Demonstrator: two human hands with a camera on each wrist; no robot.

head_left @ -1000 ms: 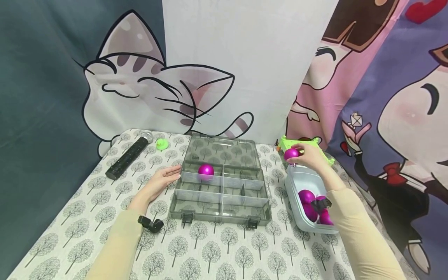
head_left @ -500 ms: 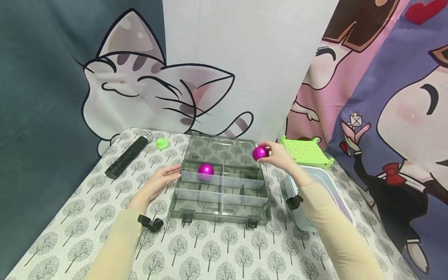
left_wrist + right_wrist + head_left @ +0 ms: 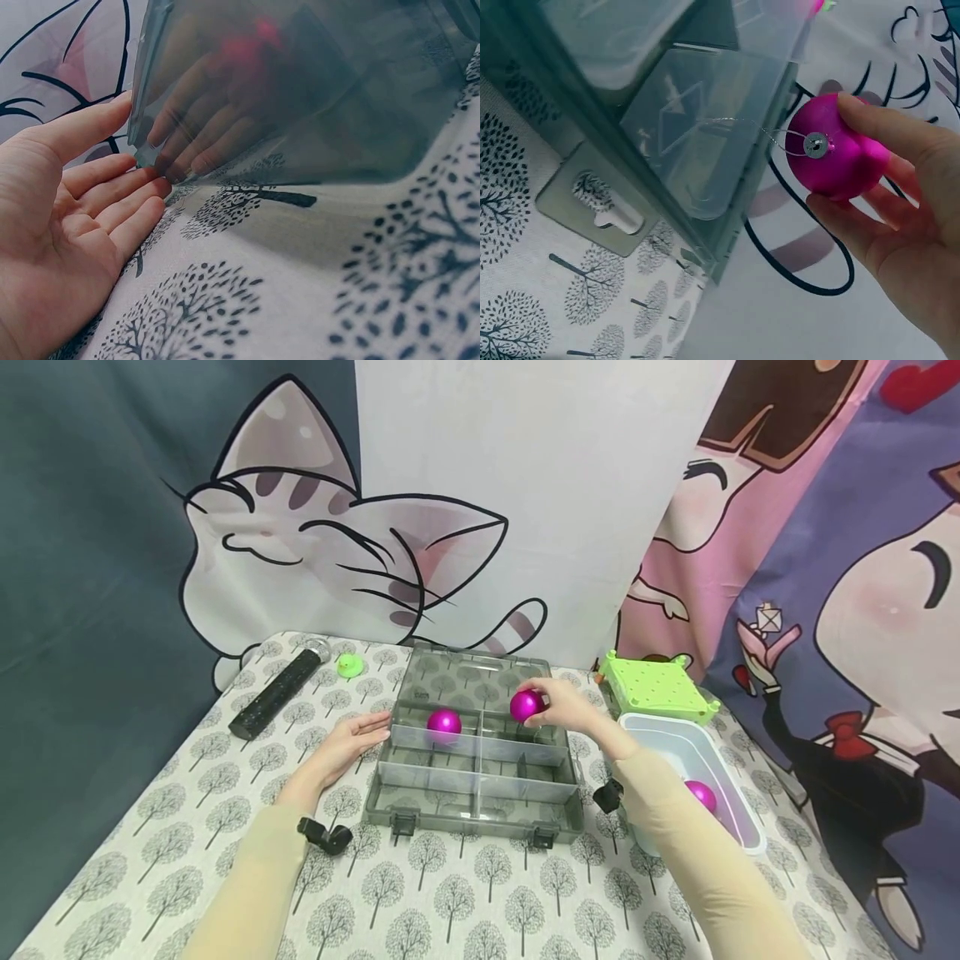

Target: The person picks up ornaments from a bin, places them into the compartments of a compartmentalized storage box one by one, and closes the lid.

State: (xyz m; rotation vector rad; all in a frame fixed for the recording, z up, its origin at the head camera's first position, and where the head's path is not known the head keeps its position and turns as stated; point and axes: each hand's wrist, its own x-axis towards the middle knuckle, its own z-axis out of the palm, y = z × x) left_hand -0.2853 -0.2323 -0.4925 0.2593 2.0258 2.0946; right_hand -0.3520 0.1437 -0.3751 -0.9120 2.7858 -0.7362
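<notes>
In the head view, the right hand (image 3: 564,703) pinched a magenta ball (image 3: 527,706) over the far right of a divided grey case (image 3: 525,789) on the bench (image 3: 450,897), with a second ball (image 3: 444,724) in its far left compartment (image 3: 411,718). In the left wrist view, the left hand (image 3: 79,221), fingers extended, touched the case's corner. In the right wrist view, thumb and fingers gripped the magenta ball, its silver cap (image 3: 817,145) facing the case.
</notes>
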